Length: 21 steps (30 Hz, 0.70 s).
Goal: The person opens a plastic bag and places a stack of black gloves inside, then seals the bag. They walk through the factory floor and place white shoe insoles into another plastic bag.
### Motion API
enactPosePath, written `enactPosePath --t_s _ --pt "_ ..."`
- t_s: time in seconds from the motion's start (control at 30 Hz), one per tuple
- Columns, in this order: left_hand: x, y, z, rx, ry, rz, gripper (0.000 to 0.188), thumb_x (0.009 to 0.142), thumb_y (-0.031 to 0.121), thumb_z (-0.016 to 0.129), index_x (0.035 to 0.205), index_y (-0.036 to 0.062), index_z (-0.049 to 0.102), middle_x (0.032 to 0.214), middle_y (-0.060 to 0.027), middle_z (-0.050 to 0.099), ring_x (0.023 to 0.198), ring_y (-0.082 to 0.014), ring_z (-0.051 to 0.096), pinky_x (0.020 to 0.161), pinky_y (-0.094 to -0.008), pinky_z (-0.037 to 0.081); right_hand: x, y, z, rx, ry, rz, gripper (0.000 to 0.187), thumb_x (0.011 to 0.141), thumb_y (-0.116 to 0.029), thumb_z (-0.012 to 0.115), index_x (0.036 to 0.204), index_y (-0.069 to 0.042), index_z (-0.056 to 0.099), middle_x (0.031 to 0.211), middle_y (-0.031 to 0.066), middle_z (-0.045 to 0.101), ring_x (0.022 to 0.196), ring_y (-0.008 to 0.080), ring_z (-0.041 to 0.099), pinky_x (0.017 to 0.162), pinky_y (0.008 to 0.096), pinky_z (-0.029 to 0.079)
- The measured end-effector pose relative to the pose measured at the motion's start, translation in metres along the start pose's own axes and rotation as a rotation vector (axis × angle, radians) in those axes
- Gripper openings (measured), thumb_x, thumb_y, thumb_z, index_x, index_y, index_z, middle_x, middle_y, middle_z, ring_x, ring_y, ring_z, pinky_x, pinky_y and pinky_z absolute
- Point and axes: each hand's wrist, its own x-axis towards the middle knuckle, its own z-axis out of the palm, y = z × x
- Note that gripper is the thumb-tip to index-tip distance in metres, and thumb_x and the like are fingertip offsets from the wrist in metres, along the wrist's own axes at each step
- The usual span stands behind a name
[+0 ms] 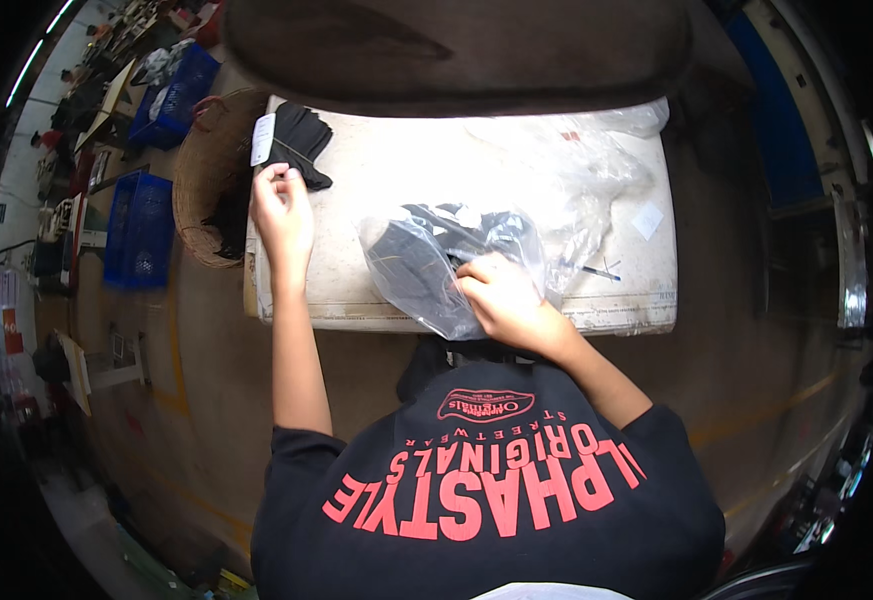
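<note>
On worn white table (356,160), right hand (504,300) presses crinkled clear bag (426,270).

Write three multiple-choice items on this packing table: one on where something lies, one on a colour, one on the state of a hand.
1. Where is the woven basket?
A. left of the table
B. on the table
C. right of the table

2. What colour are the crates on the floor?
A. red
B. blue
C. green

3. What is the right hand doing?
A. hanging free
B. holding a pen
C. pressing on a clear plastic bag

Key: 1 A, the basket stands against the table's left edge. 2 B, both crates are blue. 3 C, the hand rests on the bag with dark garments inside, while the left hand grips a black tagged garment.
</note>
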Motion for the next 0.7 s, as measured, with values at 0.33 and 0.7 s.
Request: enactPosePath --t_s 0.33,0.7 --pt "0.097 -0.119 0.056 0.295 0.131 -0.339 0.131 0.082 0.045 0.086 0.163 0.0003 -0.007 0.147 -0.0435 0.039 0.133 -0.0539 0.050 0.113 -0.0528 0.045 -0.005 -0.008 0.016 0.148 0.055 0.103 0.018 0.091 0.000 0.065 0.108 -0.005 0.067 0.115 0.0150 0.067 0.112 0.0378 0.060 0.099 0.0437 0.048" --pt "0.039 -0.117 -0.011 -0.663 0.109 -0.493 0.074 0.098 0.009 0.070 0.160 0.0221 0.032 0.157 -0.0119 0.040 0.133 -0.0357 0.050 0.095 -0.0682 0.050 0.000 -0.033 -0.040 0.422 -0.098 0.189 0.022 0.093 0.003 0.059 0.110 -0.001 0.071 0.109 0.0134 0.070 0.104 0.0291 0.068 0.092 0.0378 0.053"
